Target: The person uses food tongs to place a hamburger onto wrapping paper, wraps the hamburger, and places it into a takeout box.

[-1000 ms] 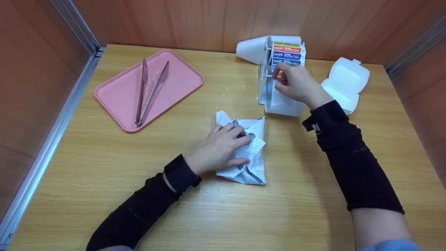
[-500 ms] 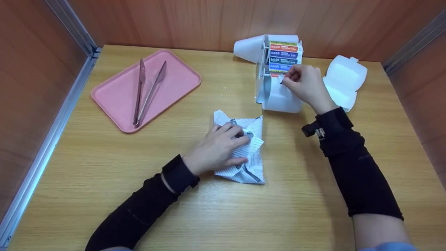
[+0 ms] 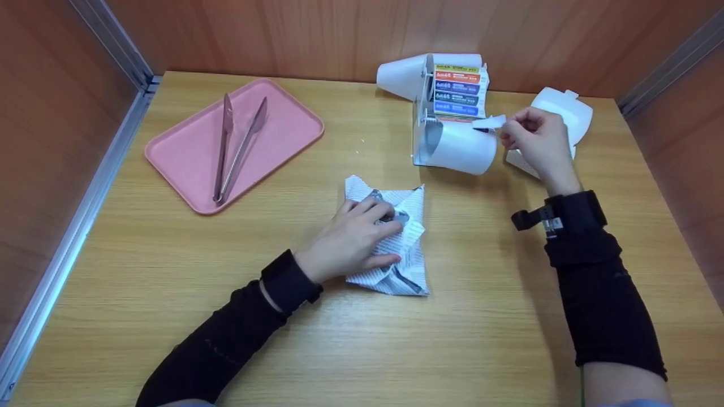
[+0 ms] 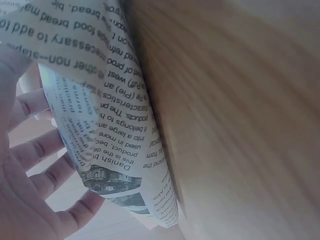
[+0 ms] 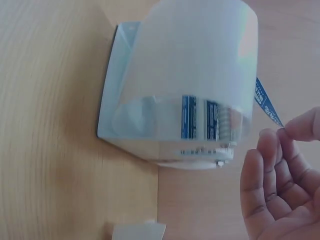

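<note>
My left hand [image 3: 350, 240] rests on a packet wrapped in newsprint-patterned paper [image 3: 412, 246], its fingers spread over the top. In the left wrist view the fingers lie against the folded printed paper [image 4: 110, 115]. At the back right, my right hand [image 3: 540, 135] pinches the end of a small sticker label [image 3: 489, 122] between thumb and fingertips. The label's blue printed face [image 5: 267, 104] shows in the right wrist view. It stretches from the label dispenser [image 3: 417, 138], where white backing paper [image 3: 466, 150] curls out below the coloured label strip [image 3: 459, 93].
A pink tray [image 3: 175, 150] at the left bears metal tongs [image 3: 243, 150]. An opened white takeaway box [image 3: 565, 116] stands behind my right hand. Wooden panels [image 3: 271, 39] enclose the table [image 3: 464, 328] at the back and sides.
My right hand has moved right from the dispenser's front, drawing the label's end out with it. My left hand has stayed on the packet.
</note>
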`<action>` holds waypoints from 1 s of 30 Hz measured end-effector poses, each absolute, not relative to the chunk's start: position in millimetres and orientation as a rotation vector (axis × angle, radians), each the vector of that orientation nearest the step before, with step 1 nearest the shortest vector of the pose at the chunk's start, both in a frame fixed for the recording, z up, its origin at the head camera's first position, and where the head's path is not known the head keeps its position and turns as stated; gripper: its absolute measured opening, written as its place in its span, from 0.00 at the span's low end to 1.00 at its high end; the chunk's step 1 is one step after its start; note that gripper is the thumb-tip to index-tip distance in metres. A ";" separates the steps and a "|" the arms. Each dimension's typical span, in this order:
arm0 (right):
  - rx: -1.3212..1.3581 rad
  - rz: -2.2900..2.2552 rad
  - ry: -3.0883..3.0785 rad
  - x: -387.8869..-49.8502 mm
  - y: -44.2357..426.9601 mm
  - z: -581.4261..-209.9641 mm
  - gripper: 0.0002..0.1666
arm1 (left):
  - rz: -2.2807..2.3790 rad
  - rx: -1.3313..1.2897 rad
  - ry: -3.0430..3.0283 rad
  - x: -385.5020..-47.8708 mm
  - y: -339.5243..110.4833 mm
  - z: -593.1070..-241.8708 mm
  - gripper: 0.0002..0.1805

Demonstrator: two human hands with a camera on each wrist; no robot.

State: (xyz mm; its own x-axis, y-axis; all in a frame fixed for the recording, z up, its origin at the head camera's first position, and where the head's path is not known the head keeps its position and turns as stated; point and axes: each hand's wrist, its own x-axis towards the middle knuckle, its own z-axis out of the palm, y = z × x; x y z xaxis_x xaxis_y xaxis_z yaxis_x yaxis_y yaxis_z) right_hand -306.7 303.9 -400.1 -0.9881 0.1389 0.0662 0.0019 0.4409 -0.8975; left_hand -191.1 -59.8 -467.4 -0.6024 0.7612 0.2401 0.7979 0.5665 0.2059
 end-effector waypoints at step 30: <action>0.435 1.219 -2.426 -192.9 247.8 -445.2 0.03 | -0.427 -1.367 -2.713 -192.5 -56.5 -467.6 0.27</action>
